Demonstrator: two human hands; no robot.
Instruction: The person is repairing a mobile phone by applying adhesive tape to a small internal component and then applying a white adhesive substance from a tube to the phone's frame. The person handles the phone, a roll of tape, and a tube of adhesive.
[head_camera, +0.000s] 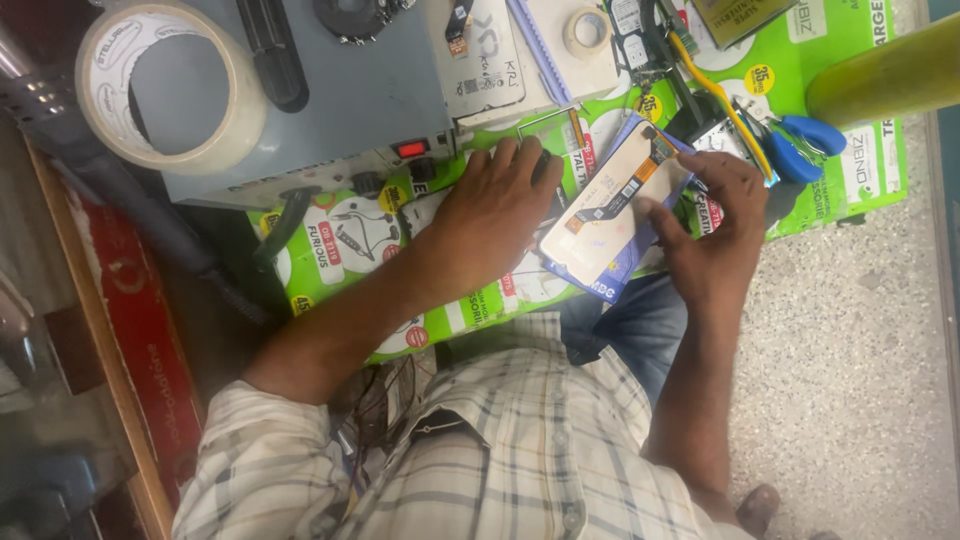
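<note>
Green printed sheeting covers the desk (850, 190), and most of what sits on it crowds toward the far edge. Biggest is the grey metal box with a red switch (350, 110), carrying a wide roll of clear packing tape (170, 85) on its left corner; a white slab with a smaller tape roll (585, 30) lies beside it. A yellow-green cylinder (885, 70) juts in at the right corner.

At the near edge the person's left hand (495, 215) lies flat on the sheeting, fingers spread and closed on nothing that I can see, just beside a thin pale rectangular phone screen panel with an orange-brown flex strip (615, 205). That panel rests tilted on a blue-edged pack, half over the desk's near edge above the person's lap. The right hand (715, 225) pinches its right side, thumb and fingers clamped on the rim.

To my eye the risk lies there: a panel this thin, gripped at one side and overhanging, could flex or slip off toward the speckled floor, and a tug could crease the flex strip. Blue-handled pliers (805, 145) and a yellow-handled tool (715, 95) lie just beyond the right hand, near enough to snag or scratch the panel if it is swung that way. The box's knobs hem in the left hand.
</note>
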